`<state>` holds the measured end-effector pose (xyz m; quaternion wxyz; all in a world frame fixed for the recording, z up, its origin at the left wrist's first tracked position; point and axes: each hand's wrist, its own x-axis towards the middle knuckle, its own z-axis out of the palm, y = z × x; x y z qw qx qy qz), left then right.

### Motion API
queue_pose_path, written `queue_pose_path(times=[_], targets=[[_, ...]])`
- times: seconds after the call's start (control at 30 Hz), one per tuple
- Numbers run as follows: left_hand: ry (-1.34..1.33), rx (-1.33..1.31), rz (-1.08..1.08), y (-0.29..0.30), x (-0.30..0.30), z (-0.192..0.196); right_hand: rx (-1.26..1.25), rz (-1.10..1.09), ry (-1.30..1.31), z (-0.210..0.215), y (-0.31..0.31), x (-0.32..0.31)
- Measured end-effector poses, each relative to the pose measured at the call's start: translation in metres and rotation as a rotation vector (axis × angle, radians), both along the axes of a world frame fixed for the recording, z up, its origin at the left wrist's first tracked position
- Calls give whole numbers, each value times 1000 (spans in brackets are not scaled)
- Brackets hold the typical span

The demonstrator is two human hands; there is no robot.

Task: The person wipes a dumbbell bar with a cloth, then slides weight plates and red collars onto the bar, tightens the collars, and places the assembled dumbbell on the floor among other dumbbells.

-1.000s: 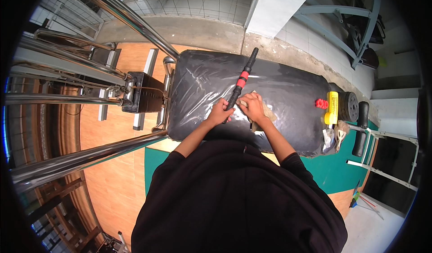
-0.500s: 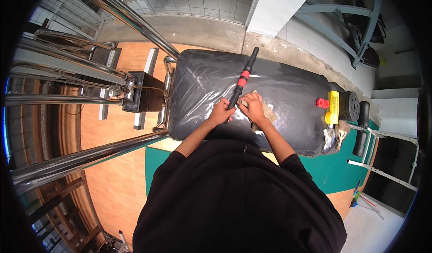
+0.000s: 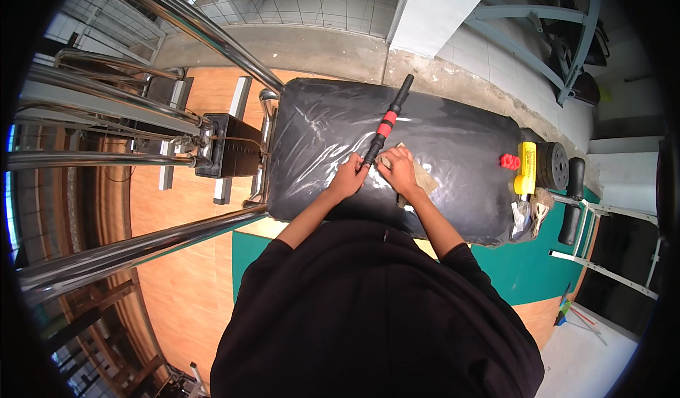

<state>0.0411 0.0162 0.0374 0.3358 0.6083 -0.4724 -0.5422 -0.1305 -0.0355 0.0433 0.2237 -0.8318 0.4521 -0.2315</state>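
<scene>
A black rod with red bands lies slantwise above the plastic-covered black bench, its far tip pointing up and to the right. My left hand is closed around the rod's near end, hiding that end. Close beside it, my right hand has its fingers bent together on a tan cloth. Part of the cloth spreads out under the palm and past the wrist. The right fingertips are close to the rod; whether they touch it I cannot tell.
At the bench's right end are red star-shaped collars, a yellow tube-like item, black weight plates and a tan bundle. Chrome machine bars and a black weight stack stand left. A white pillar rises beyond the bench.
The rod's far tip has shifted slightly right. My left fingers have turned a little, and the near end that poked out below them is now covered. The right hand stays on the cloth.
</scene>
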Motion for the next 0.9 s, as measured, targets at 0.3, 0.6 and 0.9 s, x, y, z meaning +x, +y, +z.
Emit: queue_pose_path(times=[0.3, 0.6, 0.9], targets=[[-143, -151, -26, -1, 3, -5, 0, -17, -23, -2, 0, 0], [-148, -160, -23, -2, 4, 2, 14, -39, -61, -1, 1, -1], [-193, -233, -45, -2, 3, -1, 14, -24, -73, -2, 0, -2]])
